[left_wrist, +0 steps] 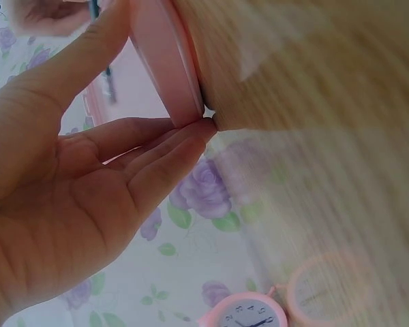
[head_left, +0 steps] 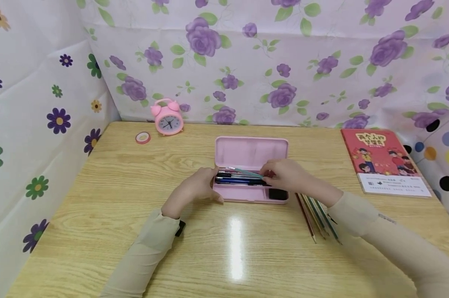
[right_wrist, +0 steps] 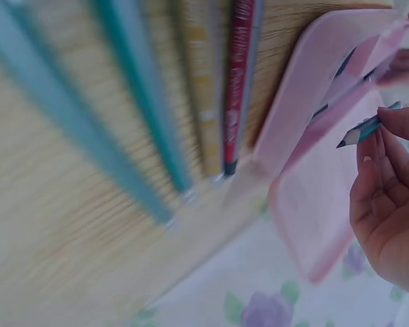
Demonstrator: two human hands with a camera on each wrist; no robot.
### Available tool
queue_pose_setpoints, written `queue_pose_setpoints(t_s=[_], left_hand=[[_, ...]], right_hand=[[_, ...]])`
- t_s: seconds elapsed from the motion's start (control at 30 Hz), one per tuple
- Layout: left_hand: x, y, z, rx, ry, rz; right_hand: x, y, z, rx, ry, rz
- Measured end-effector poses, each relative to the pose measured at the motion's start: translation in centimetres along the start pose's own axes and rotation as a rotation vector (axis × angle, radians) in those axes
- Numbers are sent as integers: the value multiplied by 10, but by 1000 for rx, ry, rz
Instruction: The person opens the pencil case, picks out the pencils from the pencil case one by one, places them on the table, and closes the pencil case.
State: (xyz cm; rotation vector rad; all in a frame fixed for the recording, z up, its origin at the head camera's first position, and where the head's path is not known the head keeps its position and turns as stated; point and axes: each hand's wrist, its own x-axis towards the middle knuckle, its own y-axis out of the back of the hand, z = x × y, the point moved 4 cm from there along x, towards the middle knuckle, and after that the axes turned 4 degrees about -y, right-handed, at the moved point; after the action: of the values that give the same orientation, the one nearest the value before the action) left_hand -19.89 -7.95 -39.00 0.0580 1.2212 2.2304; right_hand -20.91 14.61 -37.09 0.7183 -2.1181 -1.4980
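Observation:
A pink pencil case (head_left: 239, 193) lies with its lid up on the table. My left hand (head_left: 196, 186) holds its left end, and in the left wrist view the thumb and fingertips span the case wall (left_wrist: 170, 75). A teal pencil (head_left: 245, 172) is pinched between the thumb and fingers of my right hand (head_left: 285, 176), slanting over the case. In the right wrist view its dark point (right_wrist: 342, 144) sticks out from the fingers. Several pens and pencils (head_left: 239, 181) fill the case's back compartment; a black block (head_left: 278, 194) sits at its front right.
Several loose pencils (head_left: 313, 215) lie right of the case, partly under my right forearm. A red-covered book (head_left: 386, 161) is at the far right. Toward the back left stand a pink alarm clock (head_left: 168, 120) and a roll of tape (head_left: 142, 138). Floral cloth (head_left: 246, 74) hangs behind the table.

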Motion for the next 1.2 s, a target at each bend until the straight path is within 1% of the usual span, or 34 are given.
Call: queue_pose_setpoints(t_s=[0.2,0.43,0.57,0.7,0.77,0.87,0.97,1.03,1.2], left_hand=[[0,-1,1,-27,9,-8],[-1,0,0,-37,3,3],[-2,1,1,-24,6,-2],[-2,1,4,-9,9,-7],[-2,1,4,-5,4,-5],[-1,1,4,-14,5,0],[-2,0,4,-20,9,3],[-2,0,3,-18,6,3],[-1,0,3,-14,11,-4]], right_hand=[[-38,14,26,53,-78,12],[-91,24,59,166,-245,1],[-118,25,73,167,-299,19],[-140,25,82,133,-388,21],[-148,23,86,125,-441,6],[-158,18,91,149,-517,-35],[-164,13,93,179,-565,-56],[-166,9,93,198,-574,-56],[-163,1,88,233,-526,-46]])
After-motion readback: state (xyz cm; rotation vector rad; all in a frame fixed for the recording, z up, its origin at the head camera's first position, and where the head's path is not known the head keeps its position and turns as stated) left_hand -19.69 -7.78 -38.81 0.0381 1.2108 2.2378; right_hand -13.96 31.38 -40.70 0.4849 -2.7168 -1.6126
